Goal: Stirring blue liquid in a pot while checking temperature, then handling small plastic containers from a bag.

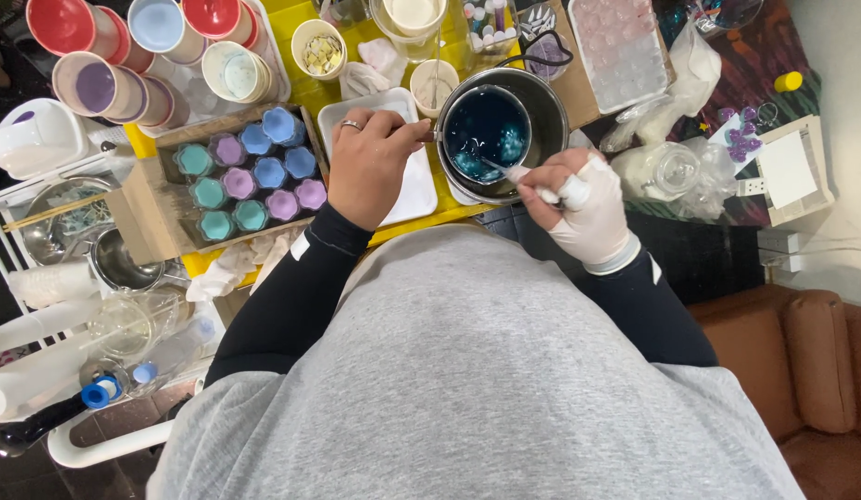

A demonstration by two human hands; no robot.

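Note:
My left hand (370, 167), bare with a ring on one finger, grips the handle of a small metal cup (487, 130) full of dark blue liquid with pale lumps. That cup sits inside a larger steel pot (547, 111). My right hand (578, 206) wears a white glove and pinches a thin stirring stick (501, 169) whose tip dips into the blue liquid. A white rectangular tray (416, 190) lies under my left hand.
A cardboard box (138, 218) at the left holds several small teal, purple and blue filled cups. Behind it stand stacked paper cups (101, 88) with coloured insides. A clear mould tray (620, 46) and plastic bags (676, 79) lie at the right. A wire rack (60, 231) with metal bowls stands far left.

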